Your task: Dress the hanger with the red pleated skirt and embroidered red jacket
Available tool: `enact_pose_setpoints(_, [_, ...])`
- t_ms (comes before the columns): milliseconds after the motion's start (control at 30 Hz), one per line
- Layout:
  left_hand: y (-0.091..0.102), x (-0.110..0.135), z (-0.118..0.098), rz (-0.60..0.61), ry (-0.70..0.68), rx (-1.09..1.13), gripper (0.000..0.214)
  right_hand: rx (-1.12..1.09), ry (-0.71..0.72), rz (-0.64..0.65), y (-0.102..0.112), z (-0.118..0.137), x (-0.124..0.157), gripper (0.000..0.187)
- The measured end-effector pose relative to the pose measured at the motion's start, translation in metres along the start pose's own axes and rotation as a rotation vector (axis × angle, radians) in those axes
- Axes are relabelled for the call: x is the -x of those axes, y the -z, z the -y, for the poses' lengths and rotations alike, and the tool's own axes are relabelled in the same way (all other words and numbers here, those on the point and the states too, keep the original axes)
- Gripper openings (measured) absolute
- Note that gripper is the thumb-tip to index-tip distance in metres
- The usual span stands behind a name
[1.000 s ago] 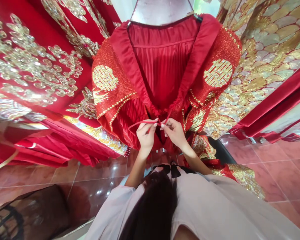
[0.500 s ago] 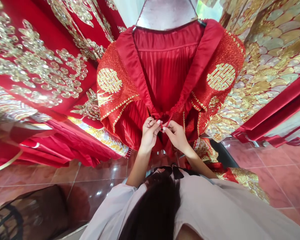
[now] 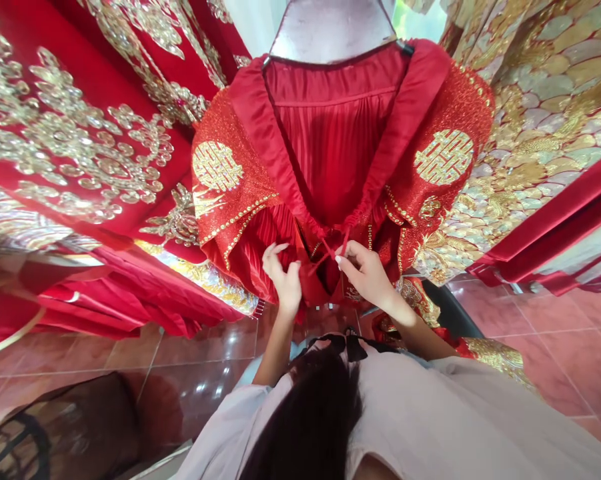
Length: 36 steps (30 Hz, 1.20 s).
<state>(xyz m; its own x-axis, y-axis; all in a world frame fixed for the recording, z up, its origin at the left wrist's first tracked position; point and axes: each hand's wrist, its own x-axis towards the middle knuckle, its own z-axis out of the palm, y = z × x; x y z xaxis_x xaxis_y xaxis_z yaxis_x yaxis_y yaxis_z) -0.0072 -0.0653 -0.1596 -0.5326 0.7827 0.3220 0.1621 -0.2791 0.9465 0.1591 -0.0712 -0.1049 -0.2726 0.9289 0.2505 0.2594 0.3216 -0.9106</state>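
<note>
A red pleated skirt (image 3: 330,153) hangs in front of me by its waistband, its gathered edge dropping into a V. Glittering red panels with a round gold emblem (image 3: 444,157) on one side fold over its shoulders. At the bottom of the V, a thin red drawstring (image 3: 329,248) crosses over itself, its loose end slanting left. My right hand (image 3: 369,275) pinches the drawstring between thumb and fingertips. Left of the crossing, my left hand (image 3: 285,280) is open, fingers apart, with no string visibly held in it.
A red garment with clear beading (image 3: 95,140) hangs close on the left. Gold scale-patterned cloth (image 3: 535,133) hangs on the right. A dark bag (image 3: 75,427) lies at the lower left on the red tiled floor (image 3: 200,387).
My left hand has let go of the drawstring and moved left, its fingers spreading. My right hand has shifted slightly right and still pinches the string, where a crossing now shows.
</note>
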Motion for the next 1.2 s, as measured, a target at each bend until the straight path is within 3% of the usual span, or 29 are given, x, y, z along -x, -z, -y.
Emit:
enact_pose_setpoints(67, [-0.011, 0.009, -0.026, 0.270, -0.078, 0.041, 0.024, 0.113, 0.053, 0.011, 0.004, 0.006, -0.001, 0.016])
enact_pose_setpoints(133, [-0.024, 0.014, -0.048, 0.516, 0.010, 0.156, 0.028, 0.225, 0.095, 0.024, 0.009, 0.013, -0.003, 0.017])
enact_pose_setpoints(167, [-0.028, 0.013, -0.057, 0.585, 0.058, 0.177, 0.030, 0.279, 0.109, 0.019, 0.013, 0.017, -0.003, 0.017])
enact_pose_setpoints(233, [-0.030, 0.006, -0.071, 0.606, 0.060, 0.121, 0.035, 0.383, 0.138, -0.032, 0.025, 0.027, -0.006, 0.016])
enact_pose_setpoints(333, [-0.016, -0.017, -0.095, 0.566, -0.136, -0.047, 0.042, 0.498, 0.229, -0.099, 0.051, 0.050, -0.013, 0.022])
enact_pose_setpoints(433, [0.007, -0.049, -0.129, 0.508, -0.394, -0.168, 0.039, 0.542, 0.353, 0.045, 0.082, 0.082, -0.025, 0.023])
enact_pose_setpoints(500, [0.025, -0.075, -0.151, 0.393, -0.570, -0.229, 0.033, 0.576, 0.418, 0.096, 0.105, 0.098, -0.034, 0.023])
enact_pose_setpoints(633, [0.068, -0.129, -0.162, -0.061, -0.794, -0.303, 0.033, 0.655, 0.405, -0.149, 0.155, 0.096, -0.052, 0.021])
enact_pose_setpoints(733, [0.082, -0.151, -0.148, -0.180, -0.732, -0.506, 0.036, 0.770, 0.317, -0.291, 0.174, 0.072, -0.068, 0.018])
enact_pose_setpoints(800, [0.073, -0.149, -0.139, -0.221, -0.690, -0.653, 0.032, 0.915, 0.313, -0.323, 0.170, 0.060, -0.075, 0.015])
enact_pose_setpoints(867, [0.051, -0.135, -0.132, -0.278, -0.695, -0.753, 0.017, 1.051, 0.357, -0.366, 0.155, 0.058, -0.079, 0.016])
enact_pose_setpoints(933, [0.024, -0.118, -0.127, -0.259, -0.729, -0.792, 0.031, 1.151, 0.411, -0.415, 0.133, 0.064, -0.079, 0.020])
enact_pose_setpoints(967, [0.010, -0.110, -0.123, -0.203, -0.752, -0.786, 0.038, 1.188, 0.429, -0.425, 0.122, 0.067, -0.079, 0.021])
enact_pose_setpoints(1100, [-0.033, -0.097, -0.103, 0.213, -0.729, -0.698, 0.043, 1.253, 0.465, -0.331, 0.081, 0.074, -0.084, 0.020])
enact_pose_setpoints(1200, [-0.049, -0.100, -0.090, 0.336, -0.668, -0.666, 0.036, 1.187, 0.525, -0.235, 0.063, 0.061, -0.098, 0.019])
